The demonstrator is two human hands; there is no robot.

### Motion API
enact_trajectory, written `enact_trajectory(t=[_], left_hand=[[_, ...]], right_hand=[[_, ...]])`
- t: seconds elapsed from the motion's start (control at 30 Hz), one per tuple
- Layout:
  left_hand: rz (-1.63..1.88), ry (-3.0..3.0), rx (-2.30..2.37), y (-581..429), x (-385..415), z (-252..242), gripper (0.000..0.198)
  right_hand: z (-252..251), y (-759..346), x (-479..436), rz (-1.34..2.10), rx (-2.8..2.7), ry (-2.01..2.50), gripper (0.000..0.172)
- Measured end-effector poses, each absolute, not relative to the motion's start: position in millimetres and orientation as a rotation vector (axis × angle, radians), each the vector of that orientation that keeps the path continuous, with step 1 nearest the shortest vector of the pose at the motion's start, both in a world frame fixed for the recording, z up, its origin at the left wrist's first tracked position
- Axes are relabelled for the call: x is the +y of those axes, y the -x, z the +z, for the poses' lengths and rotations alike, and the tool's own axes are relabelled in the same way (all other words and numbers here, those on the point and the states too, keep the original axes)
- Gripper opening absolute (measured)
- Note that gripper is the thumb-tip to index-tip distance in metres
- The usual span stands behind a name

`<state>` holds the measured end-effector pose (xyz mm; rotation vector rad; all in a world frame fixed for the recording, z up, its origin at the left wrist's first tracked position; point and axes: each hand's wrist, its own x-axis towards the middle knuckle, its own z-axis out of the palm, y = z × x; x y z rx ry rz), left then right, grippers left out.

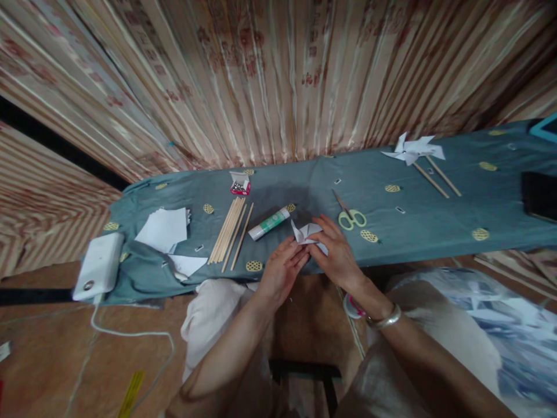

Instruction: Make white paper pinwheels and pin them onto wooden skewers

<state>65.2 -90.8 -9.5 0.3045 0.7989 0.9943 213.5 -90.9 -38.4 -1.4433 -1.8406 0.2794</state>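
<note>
A white paper pinwheel (307, 232) with folded, raised blades sits at the near edge of the cloth-covered table. My left hand (284, 264) closes on its near left side, the fingertips meeting those of the other hand. From the right, my right hand (334, 247) presses and grips the paper, with fingers over its top; part of the paper is hidden under them. A glue stick (268, 224) with a green label lies just left of the pinwheel. Green-handled scissors (351, 218) rest beyond my right hand.
Several wooden sticks (227, 232) lie left of the glue stick, near an open small box of metal pins (240, 184). Paper sheets (164, 229) and a white power bank (99, 266) are at the left. Pinwheels on sticks (412, 152) lie at the back right.
</note>
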Motion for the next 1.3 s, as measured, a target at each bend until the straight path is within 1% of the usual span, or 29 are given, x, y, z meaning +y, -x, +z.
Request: enact_trajectory(t=[0.13,0.23,0.33,0.57,0.97,1.13,1.3], left_hand=[[1.065,-0.450,0.826,-67,-74,-3,0.035],[1.127,-0.584,0.876,-71,-58,1,0.049],[1.171,-0.695,0.937,-75,-44,-2,0.059],[1.190,-0.789,1.022,-76,-28,-16,0.061],[1.189,-0.855,1.022,-69,-19,-17,0.057],[1.196,-0.839,1.032,-68,-14,-17,0.054],[1.190,-0.816,1.044,-67,-10,-17,0.056]], right_hand=[[-25,-208,-91,0.164,-1.874,1.423,0.021],[-16,-206,-89,0.137,-1.884,1.399,0.029],[-11,-205,-85,0.149,-1.858,1.399,0.031],[-7,-201,-77,0.233,-1.772,1.442,0.032],[-10,-197,-71,0.442,-1.550,1.437,0.033],[-9,-194,-67,0.447,-1.548,1.447,0.032],[-3,-194,-66,0.415,-1.566,1.443,0.031]])
